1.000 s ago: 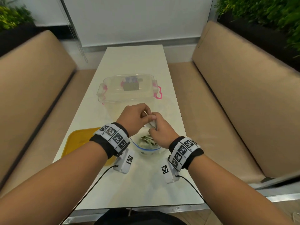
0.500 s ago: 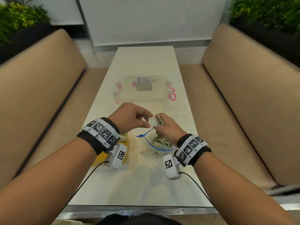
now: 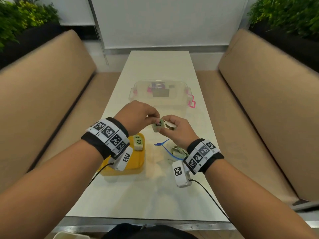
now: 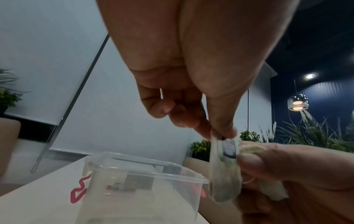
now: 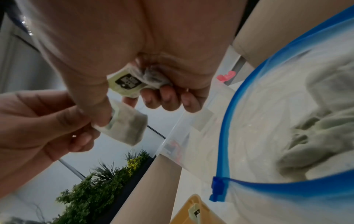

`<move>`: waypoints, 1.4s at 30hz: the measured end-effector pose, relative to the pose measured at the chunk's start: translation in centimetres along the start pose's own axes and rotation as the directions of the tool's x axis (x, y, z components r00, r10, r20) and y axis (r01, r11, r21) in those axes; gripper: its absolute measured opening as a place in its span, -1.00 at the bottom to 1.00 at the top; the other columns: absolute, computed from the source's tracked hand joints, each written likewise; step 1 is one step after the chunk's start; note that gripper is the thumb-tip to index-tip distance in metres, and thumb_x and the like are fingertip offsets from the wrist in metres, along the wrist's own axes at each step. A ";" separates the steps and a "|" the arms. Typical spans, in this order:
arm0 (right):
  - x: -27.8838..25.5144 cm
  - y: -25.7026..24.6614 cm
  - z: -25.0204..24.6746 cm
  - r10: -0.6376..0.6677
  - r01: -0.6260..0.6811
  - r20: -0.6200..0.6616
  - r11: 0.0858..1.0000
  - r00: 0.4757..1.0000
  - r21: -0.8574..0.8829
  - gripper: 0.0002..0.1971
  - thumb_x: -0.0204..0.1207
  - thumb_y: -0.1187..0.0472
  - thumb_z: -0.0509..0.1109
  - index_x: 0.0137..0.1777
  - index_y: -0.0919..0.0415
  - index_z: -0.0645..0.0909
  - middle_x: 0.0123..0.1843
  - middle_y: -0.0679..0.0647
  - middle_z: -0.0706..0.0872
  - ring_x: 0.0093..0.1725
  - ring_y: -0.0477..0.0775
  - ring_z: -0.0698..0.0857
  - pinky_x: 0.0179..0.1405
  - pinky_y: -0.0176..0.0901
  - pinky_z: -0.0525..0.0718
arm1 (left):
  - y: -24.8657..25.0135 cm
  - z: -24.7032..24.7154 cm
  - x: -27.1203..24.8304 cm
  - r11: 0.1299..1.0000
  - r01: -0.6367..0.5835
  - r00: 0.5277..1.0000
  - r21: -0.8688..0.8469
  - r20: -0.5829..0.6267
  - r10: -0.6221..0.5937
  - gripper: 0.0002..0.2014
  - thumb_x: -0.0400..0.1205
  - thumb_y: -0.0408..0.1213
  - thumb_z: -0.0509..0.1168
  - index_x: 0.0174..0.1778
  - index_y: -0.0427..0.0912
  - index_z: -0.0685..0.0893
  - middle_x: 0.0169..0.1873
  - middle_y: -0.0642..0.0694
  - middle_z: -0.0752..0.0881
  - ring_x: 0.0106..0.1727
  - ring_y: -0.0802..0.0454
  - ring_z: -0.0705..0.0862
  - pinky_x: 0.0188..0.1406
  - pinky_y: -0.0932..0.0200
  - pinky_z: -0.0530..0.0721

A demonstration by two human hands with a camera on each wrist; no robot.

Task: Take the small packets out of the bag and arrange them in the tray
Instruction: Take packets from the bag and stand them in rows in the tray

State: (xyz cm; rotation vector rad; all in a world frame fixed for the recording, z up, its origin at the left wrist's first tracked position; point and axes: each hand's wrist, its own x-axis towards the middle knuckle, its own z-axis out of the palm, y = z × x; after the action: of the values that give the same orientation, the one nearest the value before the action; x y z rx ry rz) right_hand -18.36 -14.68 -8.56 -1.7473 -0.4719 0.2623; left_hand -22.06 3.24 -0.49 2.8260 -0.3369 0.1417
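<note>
My left hand pinches the top of a pale green small packet above the table. My right hand touches that packet's lower edge with its thumb and grips more packets against its palm. Below the right wrist lies the clear bag with a blue zip, open, with several packets inside. The yellow tray sits at the near left, partly under my left wrist. Packets lie at its far end.
A clear lidded container with pink latches stands just beyond my hands on the white table. Tan bench seats run along both sides. Cables trail from both wrist cameras towards the near table edge.
Both hands have lifted slightly away from the bag. The left hand now pinches one packet hanging in plain view beside the bundle in the right hand. The head view has shifted.
</note>
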 end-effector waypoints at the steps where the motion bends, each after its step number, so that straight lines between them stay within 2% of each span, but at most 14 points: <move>1: 0.3 -0.2 0.4 -0.009 0.009 -0.013 1.000 1.000 -0.026 -0.87 0.46 0.19 0.58 -0.01 0.11 0.76 -0.09 0.01 0.81 -0.07 0.02 0.76 0.08 -0.07 0.72 | -0.1 -0.1 -0.1 1.000 0.010 1.000 -0.016 -0.013 -0.010 -0.84 0.63 -0.02 0.34 -0.01 0.06 0.79 -0.24 0.15 0.73 -0.22 0.15 0.60 -0.17 0.17 0.55; 4: 0.9 -0.2 1.3 -0.003 0.001 -0.028 0.996 1.000 -0.086 -0.92 0.48 0.16 0.57 -0.06 0.11 0.77 -0.09 0.10 0.82 -0.03 0.18 0.77 0.09 0.13 0.72 | -0.9 -0.4 -0.3 0.998 0.050 0.998 -0.036 -0.032 -0.051 -0.85 0.63 -0.07 0.37 -0.01 0.02 0.80 -0.32 0.17 0.66 -0.23 0.14 0.61 -0.20 0.22 0.50; 7: 1.2 0.1 1.9 0.026 -0.026 -0.003 0.995 1.000 -0.101 -0.86 0.51 0.17 0.55 0.01 0.18 0.77 -0.08 0.08 0.82 -0.07 0.12 0.76 0.04 0.00 0.71 | -1.8 -0.5 -0.6 0.995 0.095 0.995 -0.011 0.021 -0.095 -0.85 0.64 -0.10 0.36 0.02 0.00 0.80 -0.31 0.13 0.69 -0.21 0.11 0.64 -0.21 0.24 0.49; 10: 1.5 0.5 2.3 0.041 -0.041 -0.003 0.990 0.999 -0.138 -0.84 0.56 0.29 0.43 0.12 0.18 0.68 -0.16 0.06 0.70 -0.29 -0.04 0.60 -0.17 -0.17 0.60 | -3.1 -0.4 -0.9 0.988 0.152 0.988 0.025 0.028 -0.153 -0.87 0.63 -0.13 0.37 0.03 0.01 0.78 -0.22 0.08 0.74 -0.17 0.10 0.65 -0.18 0.24 0.51; 14: 2.1 0.9 2.6 0.191 -0.191 -0.005 0.981 0.982 -0.019 -0.86 0.55 0.32 0.25 0.06 0.15 0.43 -0.19 0.15 0.48 -0.28 0.08 0.41 -0.22 -0.05 0.42 | -5.6 1.1 -1.1 0.964 0.231 0.965 0.130 0.096 -0.245 -0.87 0.62 -0.20 0.35 0.03 0.04 0.78 -0.11 0.04 0.78 -0.13 0.07 0.66 -0.14 0.20 0.56; 18: 2.6 0.6 2.4 0.257 -0.259 0.040 0.961 0.966 0.096 -0.97 0.51 0.29 0.19 -0.13 0.17 0.43 -0.30 0.10 0.59 -0.38 0.05 0.38 -0.36 -0.11 0.37 | -7.4 4.6 -0.8 0.921 0.250 0.880 0.298 0.326 -0.345 -0.84 0.58 -0.26 0.37 -0.02 0.07 0.80 -0.06 0.00 0.78 -0.09 0.00 0.70 -0.08 0.14 0.67; 21: 2.5 0.5 2.1 0.229 -0.234 0.079 0.970 0.970 0.062 -0.90 0.64 0.33 0.22 -0.09 0.23 0.54 -0.24 0.07 0.74 -0.37 0.02 0.51 -0.36 -0.11 0.51 | -7.9 7.4 -0.2 0.900 0.253 0.793 0.354 0.457 -0.403 -0.83 0.56 -0.32 0.40 -0.05 0.03 0.82 -0.08 -0.03 0.78 -0.09 -0.05 0.74 -0.02 0.11 0.72; 23: 2.4 0.8 1.9 0.197 -0.198 0.096 0.980 0.976 0.001 -0.90 0.66 0.32 0.27 0.01 0.28 0.62 -0.10 0.15 0.80 -0.28 0.03 0.66 -0.26 -0.04 0.68 | -7.9 8.8 0.4 0.889 0.263 0.772 0.374 0.472 -0.426 -0.83 0.54 -0.32 0.39 -0.07 0.02 0.83 -0.09 -0.03 0.79 -0.10 -0.07 0.74 0.02 0.05 0.75; 26: 2.3 1.7 1.6 0.192 -0.191 0.070 0.981 0.979 -0.020 -0.87 0.62 0.30 0.37 0.10 0.31 0.69 -0.02 0.29 0.79 -0.16 0.10 0.78 -0.08 0.08 0.81 | -7.8 10.0 1.2 0.865 0.261 0.795 0.429 0.413 -0.444 -0.85 0.55 -0.27 0.35 -0.09 0.02 0.80 -0.11 -0.06 0.76 -0.13 -0.12 0.72 -0.06 0.06 0.73; 29: 1.9 2.2 1.5 0.200 -0.200 0.034 0.980 0.979 0.007 -0.84 0.59 0.26 0.46 0.12 0.28 0.74 0.02 0.24 0.79 -0.19 0.11 0.81 -0.10 0.11 0.83 | -7.8 10.7 1.8 0.834 0.242 0.828 0.496 0.343 -0.444 -0.85 0.56 -0.27 0.30 -0.09 -0.04 0.78 -0.19 -0.08 0.73 -0.20 -0.13 0.71 -0.18 0.09 0.69; 34: 1.9 2.6 1.6 0.241 -0.243 0.048 0.970 0.969 0.026 -0.87 0.59 0.33 0.45 0.11 0.26 0.70 -0.05 0.18 0.75 -0.32 0.11 0.81 -0.26 -0.09 0.82 | -8.3 10.3 1.9 0.830 0.247 0.830 0.501 0.332 -0.448 -0.86 0.58 -0.17 0.34 -0.02 -0.02 0.78 -0.15 -0.05 0.75 -0.16 -0.10 0.72 -0.17 0.08 0.70; 38: 2.2 2.9 2.1 0.272 -0.274 0.034 0.957 0.962 0.096 -0.86 0.58 0.35 0.45 0.10 0.37 0.70 -0.12 0.24 0.78 -0.28 0.18 0.83 -0.17 -0.03 0.84 | -7.9 7.0 1.8 0.939 0.272 0.913 0.210 0.251 -0.321 -0.73 0.62 0.13 0.28 0.00 0.05 0.75 -0.09 0.06 0.76 -0.07 0.02 0.69 -0.05 0.08 0.68; 40: 2.4 3.0 2.5 0.275 -0.278 0.038 0.954 0.961 0.114 -0.86 0.57 0.34 0.46 0.08 0.39 0.71 -0.13 0.27 0.80 -0.28 0.18 0.83 -0.12 0.02 0.84 | -6.7 4.6 1.5 0.969 0.238 0.959 -0.069 0.171 -0.224 -0.69 0.63 0.18 0.25 -0.01 0.07 0.76 -0.16 0.15 0.77 -0.12 0.14 0.69 -0.05 0.13 0.66; 42: 2.8 2.7 3.0 0.262 -0.265 0.043 0.955 0.964 0.132 -0.86 0.57 0.34 0.47 0.05 0.42 0.71 -0.14 0.31 0.79 -0.29 0.17 0.82 -0.14 -0.01 0.84 | -5.3 2.9 1.3 0.964 0.181 0.978 -0.196 0.136 -0.156 -0.74 0.62 0.15 0.28 -0.05 0.10 0.77 -0.24 0.19 0.75 -0.21 0.30 0.65 -0.17 0.28 0.58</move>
State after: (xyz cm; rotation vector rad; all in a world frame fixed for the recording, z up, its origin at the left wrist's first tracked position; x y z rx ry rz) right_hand -16.71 -11.26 -11.69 -1.6725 -0.2306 0.4957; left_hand -19.29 7.01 -4.53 2.6447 -0.1252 -0.0951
